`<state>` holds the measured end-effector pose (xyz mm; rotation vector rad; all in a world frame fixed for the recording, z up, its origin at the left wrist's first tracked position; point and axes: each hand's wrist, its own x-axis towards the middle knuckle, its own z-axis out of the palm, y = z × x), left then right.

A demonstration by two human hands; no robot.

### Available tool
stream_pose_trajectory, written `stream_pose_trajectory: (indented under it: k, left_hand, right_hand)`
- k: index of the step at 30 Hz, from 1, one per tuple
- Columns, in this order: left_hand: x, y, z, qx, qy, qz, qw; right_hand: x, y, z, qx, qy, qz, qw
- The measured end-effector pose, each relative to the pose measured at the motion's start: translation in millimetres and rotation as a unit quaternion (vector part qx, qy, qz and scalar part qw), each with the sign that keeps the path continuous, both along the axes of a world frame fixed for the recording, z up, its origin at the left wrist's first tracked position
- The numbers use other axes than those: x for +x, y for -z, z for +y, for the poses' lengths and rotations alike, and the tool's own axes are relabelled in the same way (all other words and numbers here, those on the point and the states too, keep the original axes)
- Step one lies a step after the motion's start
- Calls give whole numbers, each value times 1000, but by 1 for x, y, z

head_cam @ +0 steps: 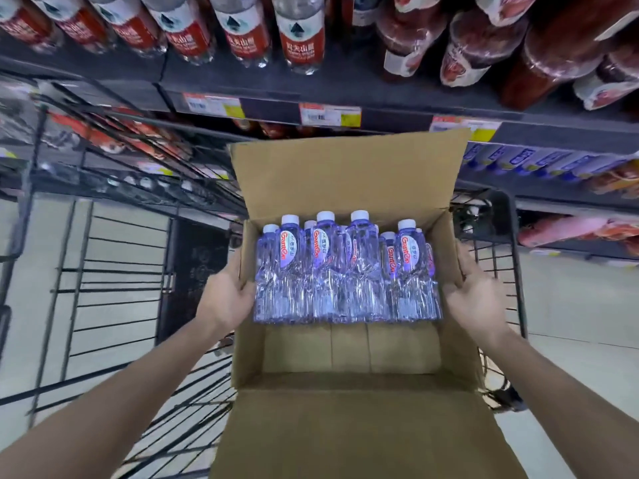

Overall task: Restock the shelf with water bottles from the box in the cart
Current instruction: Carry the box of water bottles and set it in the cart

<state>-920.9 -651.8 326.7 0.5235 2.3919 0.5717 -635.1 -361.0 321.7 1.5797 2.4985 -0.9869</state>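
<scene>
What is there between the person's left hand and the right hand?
In the head view, an open brown cardboard box lies between the left hand and the right hand; clear plastic water bottles with white caps stand inside it.

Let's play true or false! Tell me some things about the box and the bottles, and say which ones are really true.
1. The left hand and the right hand each touch one side of the cardboard box. True.
2. The box is full of water bottles from end to end. False: they fill only the far part, and the near part shows bare cardboard.
3. The bottles have white caps. True.
4. The box's flaps are shut. False: they stand open.
5. The box sits in a black wire cart. True.
</scene>
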Motion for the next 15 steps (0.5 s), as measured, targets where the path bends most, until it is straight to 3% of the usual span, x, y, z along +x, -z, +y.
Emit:
stream_pose_trajectory:
  k: [9, 15]
  left_hand:
    - [10, 108, 11, -42, -1, -9, 999]
    - [21, 144, 3, -6, -14, 0, 1000]
  right_hand:
    - [13, 85, -1, -8, 23, -36, 999]
    - [20, 107, -5, 30, 22, -36, 999]
